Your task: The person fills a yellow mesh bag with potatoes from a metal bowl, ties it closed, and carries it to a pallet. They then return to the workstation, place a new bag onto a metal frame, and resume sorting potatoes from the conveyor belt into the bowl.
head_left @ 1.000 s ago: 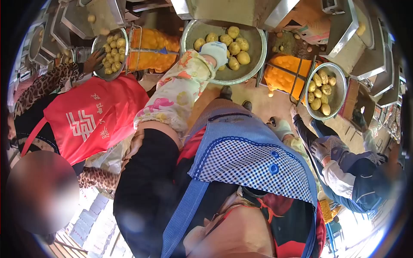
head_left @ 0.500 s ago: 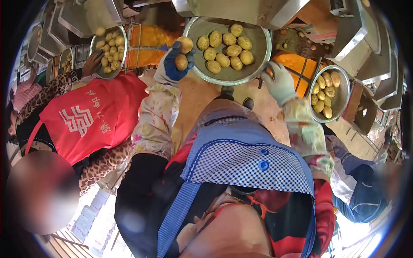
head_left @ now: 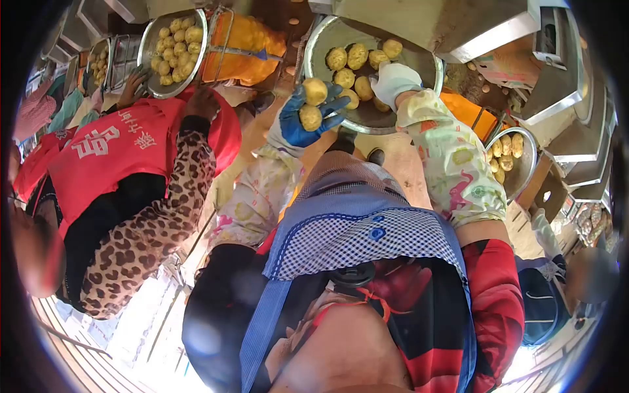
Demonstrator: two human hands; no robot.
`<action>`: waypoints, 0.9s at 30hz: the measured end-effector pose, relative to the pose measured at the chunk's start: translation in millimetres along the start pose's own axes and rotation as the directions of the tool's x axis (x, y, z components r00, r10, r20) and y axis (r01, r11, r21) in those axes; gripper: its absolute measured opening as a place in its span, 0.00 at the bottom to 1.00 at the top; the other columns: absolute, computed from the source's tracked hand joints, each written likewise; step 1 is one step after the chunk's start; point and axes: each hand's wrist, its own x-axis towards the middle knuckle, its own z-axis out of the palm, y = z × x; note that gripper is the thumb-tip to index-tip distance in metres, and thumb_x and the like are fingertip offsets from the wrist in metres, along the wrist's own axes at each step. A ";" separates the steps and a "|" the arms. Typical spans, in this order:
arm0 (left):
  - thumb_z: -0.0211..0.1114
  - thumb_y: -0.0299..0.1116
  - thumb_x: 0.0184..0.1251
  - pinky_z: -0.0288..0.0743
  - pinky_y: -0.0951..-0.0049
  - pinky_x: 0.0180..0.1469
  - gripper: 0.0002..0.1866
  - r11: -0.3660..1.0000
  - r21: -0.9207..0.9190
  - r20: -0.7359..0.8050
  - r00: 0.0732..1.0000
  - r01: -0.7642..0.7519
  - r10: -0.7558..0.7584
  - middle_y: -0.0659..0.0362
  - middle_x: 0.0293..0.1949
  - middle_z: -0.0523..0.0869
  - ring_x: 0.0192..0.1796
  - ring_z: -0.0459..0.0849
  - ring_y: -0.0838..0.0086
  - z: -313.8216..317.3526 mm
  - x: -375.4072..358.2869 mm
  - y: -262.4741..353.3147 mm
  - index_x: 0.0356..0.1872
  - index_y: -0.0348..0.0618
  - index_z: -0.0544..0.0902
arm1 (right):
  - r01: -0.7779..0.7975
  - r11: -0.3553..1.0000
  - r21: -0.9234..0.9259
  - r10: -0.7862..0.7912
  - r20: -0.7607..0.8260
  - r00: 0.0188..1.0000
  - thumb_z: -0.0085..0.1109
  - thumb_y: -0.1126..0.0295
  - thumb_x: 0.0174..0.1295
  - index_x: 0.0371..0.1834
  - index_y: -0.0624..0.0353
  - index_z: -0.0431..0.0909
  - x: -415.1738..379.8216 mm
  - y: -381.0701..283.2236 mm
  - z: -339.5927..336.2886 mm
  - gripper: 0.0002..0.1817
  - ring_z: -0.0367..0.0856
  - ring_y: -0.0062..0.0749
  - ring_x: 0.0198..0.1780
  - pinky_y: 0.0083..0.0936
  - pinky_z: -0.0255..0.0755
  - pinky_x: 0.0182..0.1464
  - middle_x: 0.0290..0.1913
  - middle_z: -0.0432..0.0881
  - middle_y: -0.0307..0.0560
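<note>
My left hand (head_left: 306, 118), in a blue glove, is palm up beside the left rim of a metal basin (head_left: 429, 65). In it lie two round, yellow-brown potatoes, an upper potato (head_left: 315, 91) and a lower potato (head_left: 310, 118), with the fingers partly curled around them. My right hand (head_left: 396, 82), in a pale glove, reaches over the basin among more potatoes (head_left: 357, 56). Its fingertips are hard to make out, and it covers part of the basin's contents.
At left, a co-worker in a red apron (head_left: 118, 141) has hands near another basin of potatoes (head_left: 177, 49). A third basin (head_left: 521, 173) stands at right. Orange sacks (head_left: 242, 52) and metal chutes (head_left: 498, 39) surround the basins. Several potatoes lie on the floor.
My right hand has moved from outside the basin's right rim to over the potatoes inside. My left hand, still with two potatoes, has shifted right and down in view. The camera view has shifted.
</note>
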 end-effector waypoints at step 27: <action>0.52 0.53 0.69 0.77 0.61 0.52 0.30 0.999 -0.014 0.086 0.995 -0.043 0.044 0.49 0.58 0.73 0.58 0.74 0.59 -2.9 20.0 5.7 0.60 0.39 0.68 | 0.322 0.715 0.620 -0.007 -0.454 0.891 0.57 0.55 0.55 0.41 0.55 0.80 -47.5 18.9 31.9 0.18 0.80 0.50 0.41 0.37 0.74 0.45 0.39 0.81 0.55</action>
